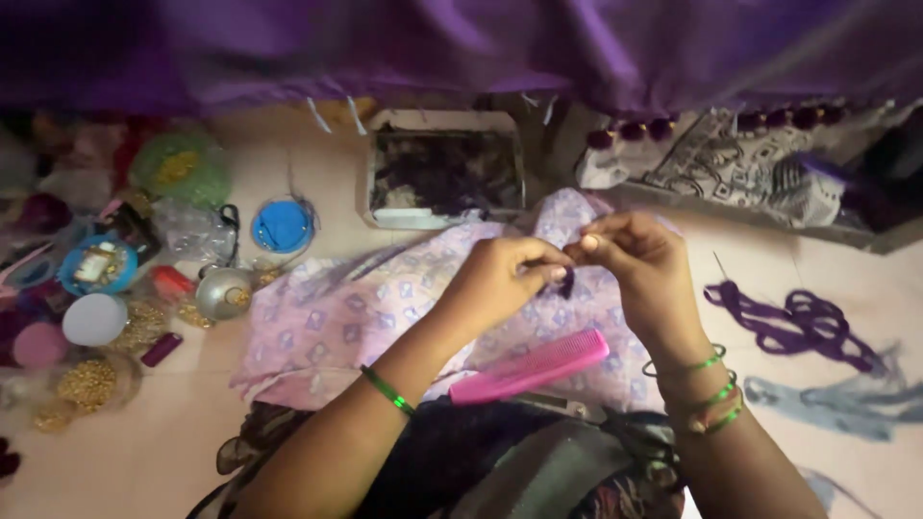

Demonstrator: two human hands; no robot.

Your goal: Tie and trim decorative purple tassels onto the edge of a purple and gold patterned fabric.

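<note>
My left hand and my right hand meet fingertip to fingertip over a pale purple patterned cloth on my lap. Between the pinched fingers hangs a small dark purple tuft of thread. Both hands pinch it. A pink comb lies on the cloth just below my hands. Green bangles circle both wrists.
A rectangular tin tray of dark thread stands beyond the cloth. Purple yarn and grey-blue yarn lie at the right. Round boxes, a blue lid, a silver ball and gold beads crowd the left. Purple fabric hangs across the top.
</note>
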